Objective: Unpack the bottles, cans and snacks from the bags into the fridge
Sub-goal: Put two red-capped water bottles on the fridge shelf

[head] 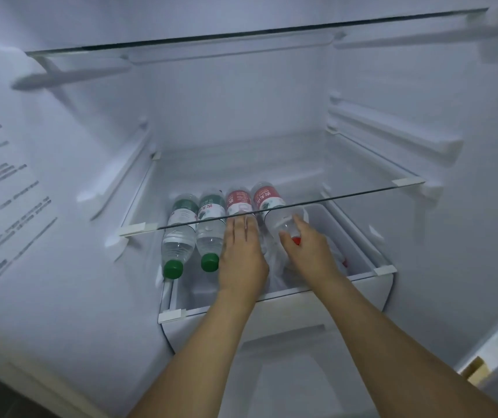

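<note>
Our two bare forearms reach in from six o'clock toward the lowest level of the fridge [271, 122]. Our left hand [241, 254] lies flat, fingers straight and together, palm down on the third bottle [239, 202], the one with a red label; its cap is hidden under the hand. Just to the right, at about four o'clock from it, our right hand [308, 245] curls round the neck of the fourth bottle [274, 212], also red-labelled, with a bit of its red cap showing between thumb and fingers. The two hands are close but apart.

All four bottles lie on their sides in a row, caps toward us, on the floor above the white drawer [317, 306]. At nine o'clock from our left hand lie the two green-capped bottles: the first [178, 236] at the far left and the second [211, 233] touching it. Some clear plastic, perhaps a bag [280, 267], sits crumpled under our right wrist.

A glass shelf [362, 167] spans above the bottles, its front edge crossing over their labels. Higher, at twelve o'clock, sits a top shelf [241, 37]. At nine o'clock the side wall carries blurred printed text [0, 188].
</note>
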